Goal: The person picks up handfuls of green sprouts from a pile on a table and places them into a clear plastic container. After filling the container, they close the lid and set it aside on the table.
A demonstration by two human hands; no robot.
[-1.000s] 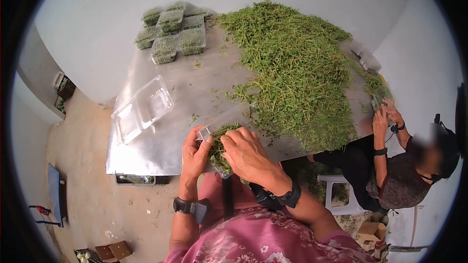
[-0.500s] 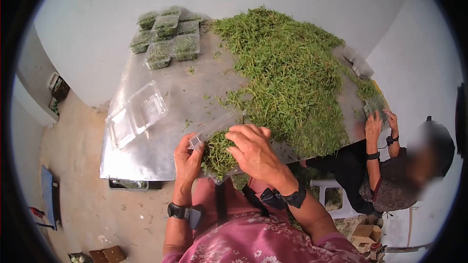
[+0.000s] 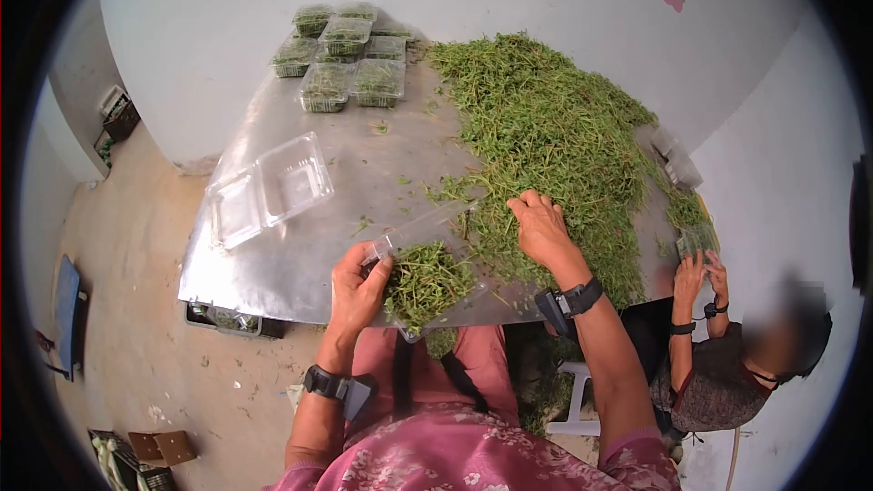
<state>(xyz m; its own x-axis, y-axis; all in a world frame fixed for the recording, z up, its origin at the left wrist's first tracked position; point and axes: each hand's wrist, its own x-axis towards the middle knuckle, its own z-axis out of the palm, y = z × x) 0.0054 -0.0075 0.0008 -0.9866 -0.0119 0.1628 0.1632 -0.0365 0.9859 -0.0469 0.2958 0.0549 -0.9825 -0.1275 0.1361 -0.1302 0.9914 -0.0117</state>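
Observation:
My left hand (image 3: 357, 284) grips the near-left side of an open clear plastic clamshell box (image 3: 420, 225), thumb over its rim. Green leafy sprigs (image 3: 427, 282) heap up inside the box, which rests at the table's front edge with its lid folded back. At the near side of a large pile of cut greens (image 3: 555, 127), my right hand (image 3: 543, 229) has its fingers curled down and pinched on some of the greens; the fingertips are partly hidden. An open clamshell (image 3: 296, 180) with nothing in it lies to the left on the metal table (image 3: 382, 159).
Several filled, closed boxes (image 3: 326, 86) are stacked at the back left. Clear containers (image 3: 677, 162) stand at the right edge. A co-worker (image 3: 727, 364) handles another box (image 3: 696, 241) there. Beneath the table's left edge is a crate (image 3: 232, 321); a white stool (image 3: 577, 400) stands below right.
My right hand has moved from above the held box to the right, onto the pile. My left hand keeps holding the box. The whole view has shifted slightly.

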